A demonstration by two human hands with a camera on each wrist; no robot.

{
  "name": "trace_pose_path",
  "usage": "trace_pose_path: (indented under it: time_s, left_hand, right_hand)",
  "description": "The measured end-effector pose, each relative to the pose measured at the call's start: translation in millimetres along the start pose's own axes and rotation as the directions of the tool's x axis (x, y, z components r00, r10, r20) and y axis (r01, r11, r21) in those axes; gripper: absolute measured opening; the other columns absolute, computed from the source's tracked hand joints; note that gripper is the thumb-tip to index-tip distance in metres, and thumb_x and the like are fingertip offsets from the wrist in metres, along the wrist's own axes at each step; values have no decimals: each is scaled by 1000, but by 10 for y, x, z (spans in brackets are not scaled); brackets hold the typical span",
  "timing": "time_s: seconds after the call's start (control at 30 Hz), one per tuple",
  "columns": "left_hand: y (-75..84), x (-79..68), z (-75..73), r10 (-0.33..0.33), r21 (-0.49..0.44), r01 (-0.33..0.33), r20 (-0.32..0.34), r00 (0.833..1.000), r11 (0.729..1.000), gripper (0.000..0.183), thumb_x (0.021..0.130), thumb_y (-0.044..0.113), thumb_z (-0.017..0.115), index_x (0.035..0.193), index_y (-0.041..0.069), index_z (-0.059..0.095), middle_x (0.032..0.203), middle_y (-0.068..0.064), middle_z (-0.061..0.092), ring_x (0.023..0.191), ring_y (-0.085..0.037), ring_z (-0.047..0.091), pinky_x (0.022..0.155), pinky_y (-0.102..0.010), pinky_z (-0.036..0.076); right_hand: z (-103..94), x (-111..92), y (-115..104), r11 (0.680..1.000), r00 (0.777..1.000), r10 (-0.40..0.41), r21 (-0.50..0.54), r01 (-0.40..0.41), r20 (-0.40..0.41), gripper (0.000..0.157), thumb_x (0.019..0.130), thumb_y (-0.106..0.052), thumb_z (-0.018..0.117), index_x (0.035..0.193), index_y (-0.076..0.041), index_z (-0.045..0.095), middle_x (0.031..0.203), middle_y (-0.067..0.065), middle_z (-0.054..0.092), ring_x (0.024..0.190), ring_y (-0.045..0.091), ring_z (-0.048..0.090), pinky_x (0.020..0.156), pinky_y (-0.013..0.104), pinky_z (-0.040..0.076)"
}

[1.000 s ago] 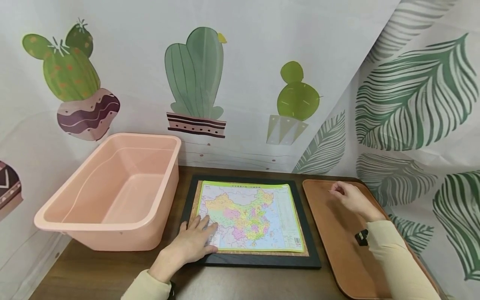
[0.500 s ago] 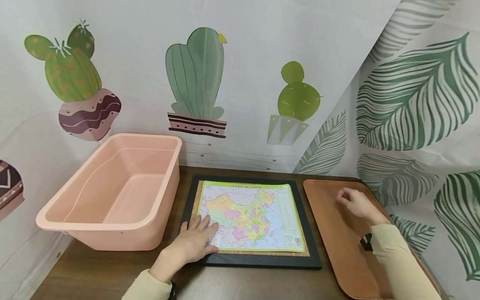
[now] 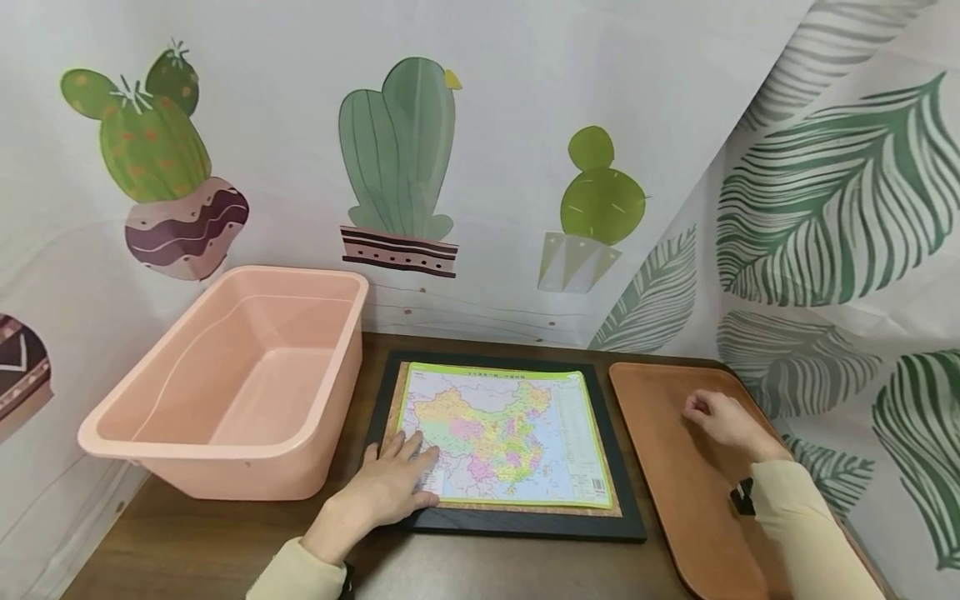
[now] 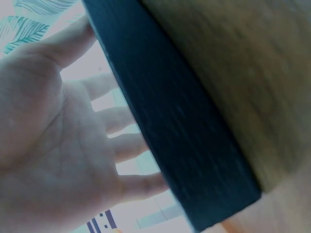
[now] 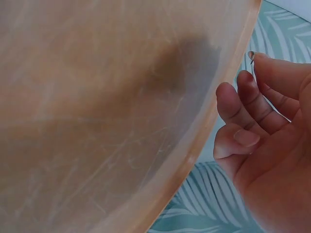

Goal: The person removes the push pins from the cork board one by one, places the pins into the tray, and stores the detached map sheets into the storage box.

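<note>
A: Compared with a second ago, the right hand [image 3: 726, 418] is seen slightly nearer the body, over the tray [image 3: 690, 500].

B: How are the fingers set?

A: The left hand [image 3: 386, 487] is laid with fingers spread on the map [image 3: 487, 408], which extends rightward from them inside the black frame [image 3: 525, 523]. By the right thumb and fingertips, set narrow, a tiny metallic piece [image 5: 251, 56] is apparently pinched.

B: What could go wrong?

A: If that pinch is loosened, the piece might be dropped below those fingers.

B: Where is it seen?

A: Only from the right wrist; it cannot be made out from the head.
</note>
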State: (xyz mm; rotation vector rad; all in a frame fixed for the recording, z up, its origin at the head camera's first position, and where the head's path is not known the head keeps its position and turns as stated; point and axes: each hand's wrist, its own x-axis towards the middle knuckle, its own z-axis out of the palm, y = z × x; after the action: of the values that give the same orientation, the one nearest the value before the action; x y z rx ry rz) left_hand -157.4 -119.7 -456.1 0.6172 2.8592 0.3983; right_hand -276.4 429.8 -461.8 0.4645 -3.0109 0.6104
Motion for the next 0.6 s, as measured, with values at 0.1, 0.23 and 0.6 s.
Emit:
trace_pose_path:
  time_s: [0.1,0.23,0.6]
  left_hand:
    - [-2,2,3,-1,1,1,-1,1000,1000,64,90,45,67,142,11,51,152,-22,35,140,-45,26,102,-72,22]
    - [1,1,8,0,0,0,-3,1000,1000,64,90,45,67,142,11,50,152,-22,35,140,-46,26,102,-72,22]
    - [10,4,8,-3,3,3,-1,1000,1000,64,91,44,66,143,11,50,152,-22,35,140,-45,26,102,-71,22]
  right_hand:
    - [11,-13,3,1000,1000,8,5,-9,8,12,94,-6,63,84,-8,58,72,-3,51,62,11,44,57,27,37]
    - [26,-28,2,1000,1000,18,14,-18,14,11,94,-4,63,84,-7,59,73,-2,54,64,11,45,58,27,37]
    - [65,-15,19,1000,998,26,6,-26,49,12,91,-2,64,83,-7,58,72,-2,52,64,13,46,58,27,37]
